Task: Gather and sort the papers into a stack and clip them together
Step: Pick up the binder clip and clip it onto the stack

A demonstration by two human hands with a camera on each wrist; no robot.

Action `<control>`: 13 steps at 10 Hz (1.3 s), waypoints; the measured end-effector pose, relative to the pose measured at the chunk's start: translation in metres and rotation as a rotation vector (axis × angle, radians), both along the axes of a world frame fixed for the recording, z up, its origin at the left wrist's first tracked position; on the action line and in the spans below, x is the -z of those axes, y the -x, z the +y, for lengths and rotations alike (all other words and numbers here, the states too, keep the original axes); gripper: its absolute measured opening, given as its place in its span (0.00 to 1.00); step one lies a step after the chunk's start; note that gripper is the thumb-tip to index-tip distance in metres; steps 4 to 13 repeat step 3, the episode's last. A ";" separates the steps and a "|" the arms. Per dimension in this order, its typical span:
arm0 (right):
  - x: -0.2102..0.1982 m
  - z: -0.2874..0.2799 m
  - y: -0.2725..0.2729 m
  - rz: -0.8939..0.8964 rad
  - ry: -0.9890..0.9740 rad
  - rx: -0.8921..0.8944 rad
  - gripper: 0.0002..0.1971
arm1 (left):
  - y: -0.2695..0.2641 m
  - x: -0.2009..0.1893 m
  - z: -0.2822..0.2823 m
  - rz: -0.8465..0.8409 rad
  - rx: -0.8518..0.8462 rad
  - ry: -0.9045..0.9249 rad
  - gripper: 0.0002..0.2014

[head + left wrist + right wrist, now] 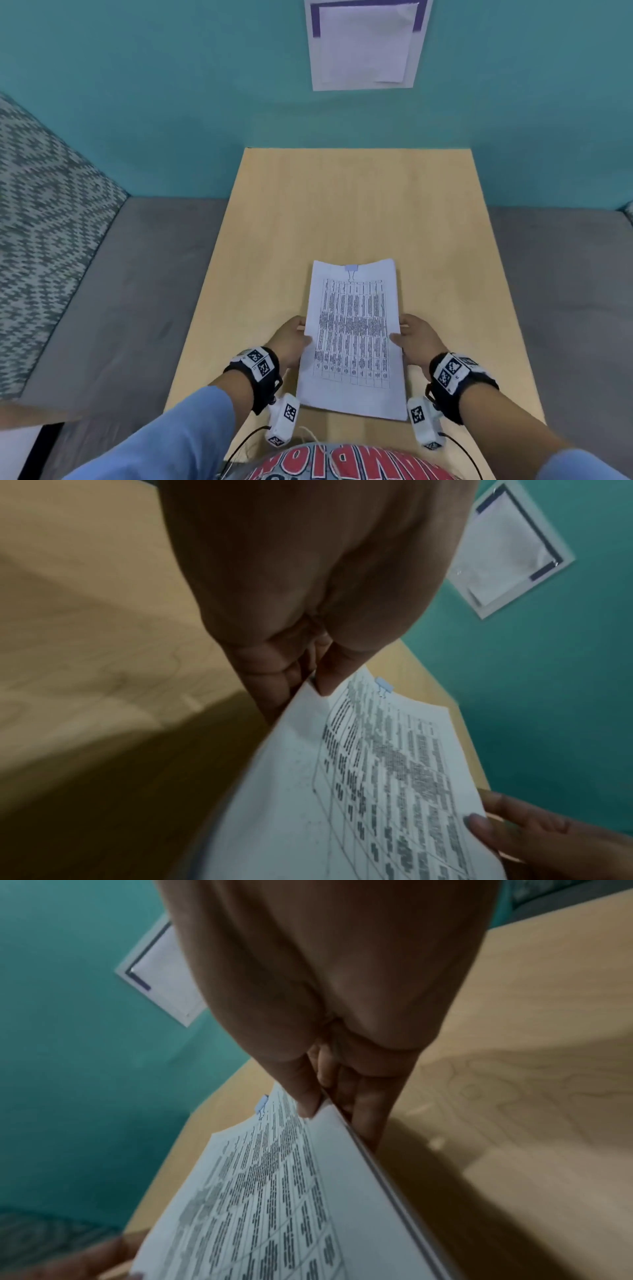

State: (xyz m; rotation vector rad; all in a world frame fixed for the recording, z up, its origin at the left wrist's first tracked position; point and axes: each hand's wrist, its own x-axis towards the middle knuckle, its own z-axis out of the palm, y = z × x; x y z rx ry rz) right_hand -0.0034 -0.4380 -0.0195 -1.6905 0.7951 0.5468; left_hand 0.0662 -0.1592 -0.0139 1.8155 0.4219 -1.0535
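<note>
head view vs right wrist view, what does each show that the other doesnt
Only the head view shows both wrist bands and the left hand gripping the paper stack at its left edge. Only the right wrist view shows the right hand with fingers under the stack's edge, thumb on top. Both show the binder clip, table and wall paper.

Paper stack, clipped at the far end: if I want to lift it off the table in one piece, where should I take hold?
Probably by the long side edges near the middle, coming in from left and right. The paper stack is long and floppy, and the binder clip binds only its far short edge. The left hand and right hand already pinch those edges, thumbs on top.
</note>
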 end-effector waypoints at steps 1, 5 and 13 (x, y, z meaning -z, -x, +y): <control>0.019 0.003 -0.003 0.009 0.094 -0.055 0.13 | -0.004 0.010 -0.005 0.010 0.025 -0.012 0.17; 0.009 0.003 -0.009 -0.020 0.297 -0.179 0.30 | -0.013 0.019 0.007 0.047 0.085 -0.132 0.20; 0.009 0.003 -0.009 -0.020 0.297 -0.179 0.30 | -0.013 0.019 0.007 0.047 0.085 -0.132 0.20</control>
